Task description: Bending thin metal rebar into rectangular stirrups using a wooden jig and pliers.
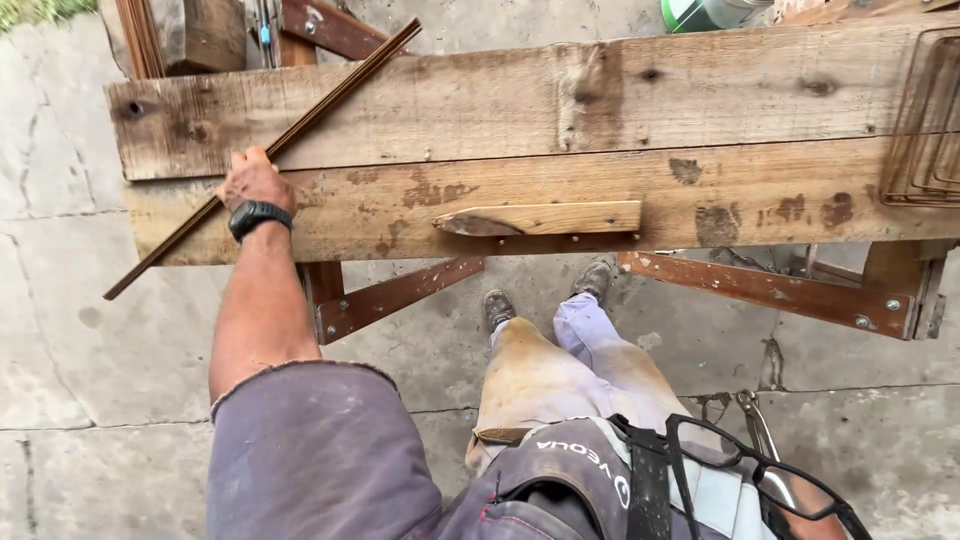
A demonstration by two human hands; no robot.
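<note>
My left hand [254, 180] reaches out to a long thin brown wooden strip [340, 85] and grips it near its middle. The strip lies slantwise across the left end of a worn plank workbench [560, 110], its lower end sticking out past the bench edge over the concrete. A black watch sits on that wrist. My right hand is out of view.
A small tapered wood piece [545, 218] is fixed to the bench's front edge. Stacked moulded strips [930, 125] lie at the right end. A green container [700, 14] stands behind. Reddish braces [775, 290] run under the bench, above my boots [545, 295]. Black glasses [770, 470] hang at my chest.
</note>
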